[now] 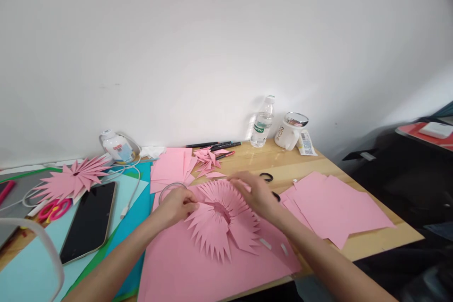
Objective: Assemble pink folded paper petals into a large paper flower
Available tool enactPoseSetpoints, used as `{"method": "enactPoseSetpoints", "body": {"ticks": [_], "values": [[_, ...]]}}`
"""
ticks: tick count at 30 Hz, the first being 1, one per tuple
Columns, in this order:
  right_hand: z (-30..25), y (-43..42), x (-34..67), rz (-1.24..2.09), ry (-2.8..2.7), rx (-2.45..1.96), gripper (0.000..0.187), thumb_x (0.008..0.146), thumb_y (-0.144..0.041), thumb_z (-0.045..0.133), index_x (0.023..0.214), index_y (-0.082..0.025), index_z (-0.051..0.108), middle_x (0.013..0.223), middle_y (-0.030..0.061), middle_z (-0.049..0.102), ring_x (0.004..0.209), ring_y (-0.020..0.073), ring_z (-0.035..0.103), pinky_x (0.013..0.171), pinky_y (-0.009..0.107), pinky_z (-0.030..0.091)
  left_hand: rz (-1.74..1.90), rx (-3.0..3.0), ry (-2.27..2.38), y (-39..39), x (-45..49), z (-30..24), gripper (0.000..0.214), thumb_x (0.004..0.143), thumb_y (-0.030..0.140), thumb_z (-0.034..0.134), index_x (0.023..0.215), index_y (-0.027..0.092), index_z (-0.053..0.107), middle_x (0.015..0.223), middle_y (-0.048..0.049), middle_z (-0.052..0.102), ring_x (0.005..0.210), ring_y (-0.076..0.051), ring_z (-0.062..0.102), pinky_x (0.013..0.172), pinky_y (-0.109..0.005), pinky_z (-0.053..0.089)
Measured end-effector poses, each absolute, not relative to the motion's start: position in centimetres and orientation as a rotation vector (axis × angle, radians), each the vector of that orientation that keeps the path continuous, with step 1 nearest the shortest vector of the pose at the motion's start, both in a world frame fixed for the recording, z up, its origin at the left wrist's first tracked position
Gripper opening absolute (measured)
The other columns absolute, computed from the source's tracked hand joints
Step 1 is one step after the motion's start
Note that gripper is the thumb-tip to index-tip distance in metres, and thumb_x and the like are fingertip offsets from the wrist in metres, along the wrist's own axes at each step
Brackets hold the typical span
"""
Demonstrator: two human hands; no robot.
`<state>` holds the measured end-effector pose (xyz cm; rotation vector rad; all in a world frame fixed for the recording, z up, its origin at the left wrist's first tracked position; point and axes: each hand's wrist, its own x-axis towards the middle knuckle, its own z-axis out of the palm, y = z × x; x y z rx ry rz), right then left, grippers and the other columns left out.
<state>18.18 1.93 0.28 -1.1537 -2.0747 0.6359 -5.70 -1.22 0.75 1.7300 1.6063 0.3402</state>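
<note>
A round pink paper flower (210, 233) with many pointed petals and a hole at its centre lies over a large pink sheet (177, 273). There is a gap between petals on its near side. My left hand (179, 205) is closed, pinching the flower's left edge between thumb and fingers. Over the far right rim reaches my right hand (256, 193), its fingers stretched out and touching the petals. Black scissor handles (266, 177) show just beyond that hand; the blades are hidden. Two small white strips (265, 244) lie on the sheet to the right of the flower.
Pink sheets (339, 207) are spread on the right, with another stack (173, 165) behind. A bottle (262, 122) and a mug (290, 132) stand by the wall. To the left are a phone (90, 222), pink scissors (54, 210), another paper flower (74, 177) and a cable.
</note>
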Motion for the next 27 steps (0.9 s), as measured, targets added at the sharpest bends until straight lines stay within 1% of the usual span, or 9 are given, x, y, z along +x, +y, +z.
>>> {"method": "enactPoseSetpoints", "body": {"ticks": [1, 2, 4, 5, 8, 13, 17, 20, 27], "values": [[-0.4, 1.2, 17.5, 0.645, -2.142, -1.003, 0.023, 0.089, -0.026, 0.045, 0.102, -0.021, 0.063, 0.108, 0.0068, 0.066, 0.102, 0.0199, 0.059, 0.087, 0.034, 0.046, 0.340, 1.734, 1.627, -1.1, -5.6, 0.8, 0.020, 0.067, 0.027, 0.052, 0.048, 0.019, 0.048, 0.045, 0.0031, 0.047, 0.042, -0.012, 0.043, 0.044, -0.024, 0.029], [-1.0, 0.7, 16.8, 0.643, -2.212, -0.910, 0.027, 0.088, -0.024, 0.046, 0.111, -0.020, 0.060, 0.120, 0.0082, 0.060, 0.113, 0.0209, 0.053, 0.093, 0.035, 0.044, 0.338, 1.729, 1.635, -1.0, -5.5, 0.8, 0.022, 0.067, 0.027, 0.051, 0.047, 0.019, 0.046, 0.044, 0.0037, 0.045, 0.040, -0.011, 0.042, 0.043, -0.024, 0.028], [-1.9, -0.1, 15.9, 0.630, -2.302, -0.835, 0.030, 0.087, -0.021, 0.048, 0.116, -0.019, 0.057, 0.128, 0.0097, 0.054, 0.122, 0.0220, 0.046, 0.099, 0.038, 0.041, 0.320, 1.688, 1.615, -0.8, -5.3, 0.9, 0.024, 0.067, 0.028, 0.050, 0.046, 0.020, 0.042, 0.043, 0.0046, 0.043, 0.036, -0.010, 0.041, 0.039, -0.024, 0.028], [-2.2, -0.2, 15.6, 0.615, -2.323, -0.821, 0.030, 0.087, -0.020, 0.048, 0.116, -0.019, 0.058, 0.128, 0.0102, 0.054, 0.123, 0.0224, 0.045, 0.100, 0.039, 0.040, 0.305, 1.661, 1.599, -0.8, -5.3, 0.8, 0.024, 0.067, 0.029, 0.049, 0.046, 0.020, 0.041, 0.043, 0.0047, 0.042, 0.034, -0.011, 0.042, 0.038, -0.024, 0.029], [-2.9, -0.1, 15.3, 0.573, -2.312, -0.787, 0.027, 0.087, -0.017, 0.047, 0.110, -0.020, 0.062, 0.122, 0.0089, 0.059, 0.119, 0.0218, 0.048, 0.100, 0.039, 0.041, 0.272, 1.584, 1.567, -0.7, -5.1, 0.7, 0.024, 0.067, 0.031, 0.047, 0.047, 0.021, 0.040, 0.043, 0.0043, 0.044, 0.034, -0.012, 0.047, 0.035, -0.023, 0.032], [-3.6, 0.1, 15.1, 0.598, -2.201, -0.785, 0.021, 0.086, -0.017, 0.051, 0.099, -0.024, 0.067, 0.110, 0.0046, 0.066, 0.111, 0.0209, 0.054, 0.098, 0.040, 0.041, 0.262, 1.541, 1.588, -0.8, -4.8, 1.4, 0.028, 0.066, 0.031, 0.048, 0.042, 0.020, 0.039, 0.040, 0.0036, 0.045, 0.035, -0.013, 0.051, 0.037, -0.022, 0.032], [-3.4, 0.3, 14.5, 0.701, -2.100, -0.923, 0.009, 0.081, -0.021, 0.061, 0.086, -0.021, 0.069, 0.102, 0.0058, 0.068, 0.100, 0.0208, 0.058, 0.089, 0.038, 0.045, 0.269, 1.540, 1.610, -0.7, -4.4, 2.1, 0.029, 0.064, 0.030, 0.051, 0.040, 0.019, 0.040, 0.036, 0.0045, 0.043, 0.037, -0.013, 0.053, 0.043, -0.022, 0.034], [-3.2, 0.7, 14.1, 0.745, -2.076, -1.002, 0.004, 0.077, -0.021, 0.065, 0.079, -0.020, 0.068, 0.096, 0.0056, 0.068, 0.095, 0.0210, 0.059, 0.084, 0.037, 0.046, 0.278, 1.524, 1.620, -0.6, -4.3, 2.2, 0.025, 0.063, 0.028, 0.050, 0.041, 0.019, 0.042, 0.039, 0.0041, 0.046, 0.038, -0.013, 0.054, 0.041, -0.022, 0.032], [-3.8, 1.1, 14.1, 0.744, -2.047, -1.014, 0.014, 0.073, -0.016, 0.063, 0.082, -0.024, 0.069, 0.098, 0.0043, 0.067, 0.095, 0.0215, 0.058, 0.083, 0.038, 0.044, 0.329, 1.510, 1.646, -0.4, -4.0, 2.2, 0.018, 0.060, 0.026, 0.052, 0.044, 0.019, 0.049, 0.040, 0.0050, 0.043, 0.034, -0.011, 0.044, 0.037, -0.022, 0.030]]}}
